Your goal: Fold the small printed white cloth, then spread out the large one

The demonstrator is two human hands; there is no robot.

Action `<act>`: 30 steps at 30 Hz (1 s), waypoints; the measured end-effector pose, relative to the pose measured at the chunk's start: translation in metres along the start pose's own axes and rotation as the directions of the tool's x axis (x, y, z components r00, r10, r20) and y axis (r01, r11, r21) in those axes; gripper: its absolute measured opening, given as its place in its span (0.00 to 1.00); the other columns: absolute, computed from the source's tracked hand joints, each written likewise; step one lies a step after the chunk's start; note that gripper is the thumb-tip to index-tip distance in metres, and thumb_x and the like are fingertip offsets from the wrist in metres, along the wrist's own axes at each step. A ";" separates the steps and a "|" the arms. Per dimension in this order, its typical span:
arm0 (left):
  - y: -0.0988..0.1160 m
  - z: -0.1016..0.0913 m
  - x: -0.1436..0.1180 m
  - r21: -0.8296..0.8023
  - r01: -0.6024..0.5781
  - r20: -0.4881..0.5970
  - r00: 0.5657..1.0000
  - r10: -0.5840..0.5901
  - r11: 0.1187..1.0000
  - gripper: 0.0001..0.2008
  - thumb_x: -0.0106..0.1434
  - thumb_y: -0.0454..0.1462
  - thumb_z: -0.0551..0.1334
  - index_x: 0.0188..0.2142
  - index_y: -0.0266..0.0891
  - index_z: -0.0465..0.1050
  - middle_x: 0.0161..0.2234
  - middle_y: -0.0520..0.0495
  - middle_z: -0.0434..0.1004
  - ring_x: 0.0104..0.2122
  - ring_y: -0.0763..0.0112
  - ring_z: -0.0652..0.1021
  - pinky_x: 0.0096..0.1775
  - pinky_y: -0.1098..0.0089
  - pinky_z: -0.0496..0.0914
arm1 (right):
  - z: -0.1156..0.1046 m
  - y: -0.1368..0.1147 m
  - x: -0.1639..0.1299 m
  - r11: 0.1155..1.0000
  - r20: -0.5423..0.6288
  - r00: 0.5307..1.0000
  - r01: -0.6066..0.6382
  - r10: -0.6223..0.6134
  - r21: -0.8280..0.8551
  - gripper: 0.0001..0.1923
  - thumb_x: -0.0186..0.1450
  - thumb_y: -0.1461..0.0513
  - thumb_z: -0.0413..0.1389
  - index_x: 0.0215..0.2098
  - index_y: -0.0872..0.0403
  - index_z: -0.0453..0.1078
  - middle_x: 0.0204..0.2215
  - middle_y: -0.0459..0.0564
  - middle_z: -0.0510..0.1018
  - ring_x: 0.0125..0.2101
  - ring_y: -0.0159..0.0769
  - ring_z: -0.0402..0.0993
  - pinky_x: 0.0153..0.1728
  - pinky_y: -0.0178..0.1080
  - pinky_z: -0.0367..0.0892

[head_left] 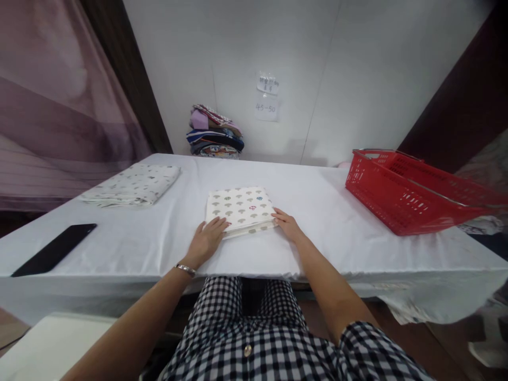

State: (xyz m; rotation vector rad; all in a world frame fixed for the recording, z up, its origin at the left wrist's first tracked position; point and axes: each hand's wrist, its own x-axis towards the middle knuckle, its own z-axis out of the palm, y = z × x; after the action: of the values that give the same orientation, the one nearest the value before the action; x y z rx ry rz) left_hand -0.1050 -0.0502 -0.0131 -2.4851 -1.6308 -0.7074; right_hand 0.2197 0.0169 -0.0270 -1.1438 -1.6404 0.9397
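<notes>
A folded cream cloth with a small printed pattern (240, 207) lies flat in the middle of the white-covered table (317, 211). My left hand (206, 241) rests flat at the cloth's near left corner, fingers spread and touching its edge. At the near right corner, my right hand (289, 225) lies flat with fingertips on the cloth's edge. Neither hand grips anything. A metal bracelet sits on my left wrist.
A second folded patterned cloth (133, 183) lies at the far left. A black phone (55, 248) rests near the left front edge. A red plastic basket (413, 193) stands at the right. A stack of folded clothes (215, 132) sits against the back wall.
</notes>
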 end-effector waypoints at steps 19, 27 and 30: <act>0.026 0.032 0.001 -0.294 0.432 -0.229 0.834 -0.502 0.852 0.17 0.60 0.37 0.56 0.48 0.38 0.71 0.51 0.35 0.71 0.51 0.52 0.72 0.50 0.48 0.70 | -0.008 0.005 0.051 0.944 -0.074 0.993 -0.107 0.088 -0.312 0.21 0.51 0.60 0.63 0.44 0.54 0.75 0.30 0.49 0.81 0.31 0.42 0.78 0.34 0.43 0.73; 0.096 0.026 -0.037 -0.507 0.343 -0.049 0.904 -0.424 0.790 0.12 0.63 0.38 0.55 0.45 0.45 0.71 0.51 0.43 0.71 0.39 0.68 0.78 0.35 0.68 0.76 | 0.021 -0.033 0.052 0.829 0.004 0.962 0.237 -0.273 -0.506 0.17 0.61 0.58 0.54 0.47 0.50 0.73 0.47 0.53 0.76 0.50 0.46 0.70 0.54 0.49 0.61; 0.070 0.011 -0.025 -0.487 0.389 -0.111 0.861 -0.497 0.782 0.12 0.63 0.35 0.53 0.45 0.42 0.71 0.47 0.44 0.74 0.39 0.68 0.77 0.34 0.67 0.76 | 0.064 -0.045 0.020 0.743 0.237 0.910 0.414 -0.340 -0.526 0.17 0.63 0.55 0.53 0.49 0.49 0.72 0.50 0.53 0.74 0.52 0.47 0.67 0.54 0.51 0.59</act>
State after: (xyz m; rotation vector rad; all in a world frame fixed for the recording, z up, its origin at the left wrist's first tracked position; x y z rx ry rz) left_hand -0.0473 -0.0973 -0.0211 -2.1342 -2.1868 -1.5366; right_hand 0.1438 0.0182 -0.0006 -1.0673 -2.2427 0.2517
